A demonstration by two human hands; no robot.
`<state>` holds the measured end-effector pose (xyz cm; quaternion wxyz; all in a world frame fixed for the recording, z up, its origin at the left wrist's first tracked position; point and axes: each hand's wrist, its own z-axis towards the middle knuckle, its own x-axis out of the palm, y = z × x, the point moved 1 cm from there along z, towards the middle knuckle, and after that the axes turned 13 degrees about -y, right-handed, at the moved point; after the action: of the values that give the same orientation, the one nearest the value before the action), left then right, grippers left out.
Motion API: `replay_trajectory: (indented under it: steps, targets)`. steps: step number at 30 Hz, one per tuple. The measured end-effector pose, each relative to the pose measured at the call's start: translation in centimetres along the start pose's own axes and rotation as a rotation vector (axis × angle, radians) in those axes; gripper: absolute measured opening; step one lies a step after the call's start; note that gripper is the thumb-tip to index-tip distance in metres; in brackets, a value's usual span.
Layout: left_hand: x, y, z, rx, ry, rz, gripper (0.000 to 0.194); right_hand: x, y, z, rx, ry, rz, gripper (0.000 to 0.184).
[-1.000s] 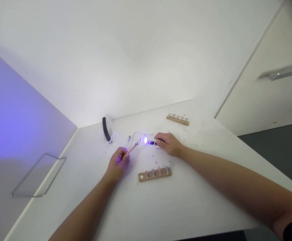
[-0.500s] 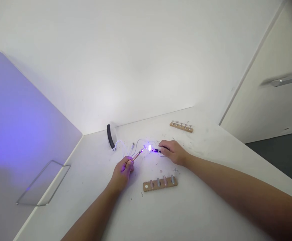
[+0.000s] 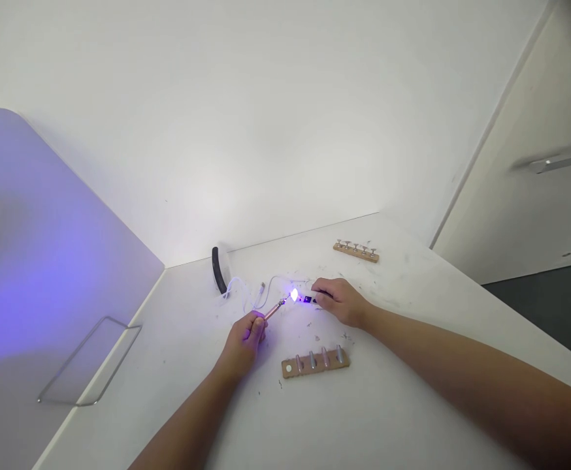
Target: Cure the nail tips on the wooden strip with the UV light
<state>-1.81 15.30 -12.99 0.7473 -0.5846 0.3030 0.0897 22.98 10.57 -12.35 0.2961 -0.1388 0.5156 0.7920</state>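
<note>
My left hand (image 3: 247, 338) is closed around a slim copper-pink stick (image 3: 272, 311), its far end pointing up and right. Something small sits at the stick's tip, washed out by glare. On the right, my right hand (image 3: 340, 301) grips a small white UV lamp (image 3: 308, 299) with a dark panel. The lamp's head glows violet-white and is right at the stick's tip; whether they touch I cannot tell. Below both hands lies a brown display bar (image 3: 293, 371) bearing several glossy false nails (image 3: 325, 357) in pink and grey-blue.
Farther back stands a wooden bar (image 3: 357, 255) with several metal pegs. A white cable (image 3: 270, 285) curls behind the hands, near a black curved strip (image 3: 218, 271). A metal wire frame (image 3: 110, 380) is at the left edge. Dark specks dot the white table (image 3: 393, 398).
The stick's tip in my left hand has moved right, up to the glowing lamp head. My right hand holds the lamp almost in place. The view has shifted slightly.
</note>
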Motion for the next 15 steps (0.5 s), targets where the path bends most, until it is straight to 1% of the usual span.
replay_trajectory:
  steps: [7, 15]
  targets:
    - [0.06, -0.01, 0.05, 0.004, -0.003, -0.001, 0.033, -0.08, 0.09, -0.01, -0.023, 0.021, 0.002, 0.03]
    - [-0.12, -0.39, -0.1, -0.008, -0.043, 0.027, 0.027, -0.06, -0.11, -0.09, -0.017, 0.024, -0.011, 0.029]
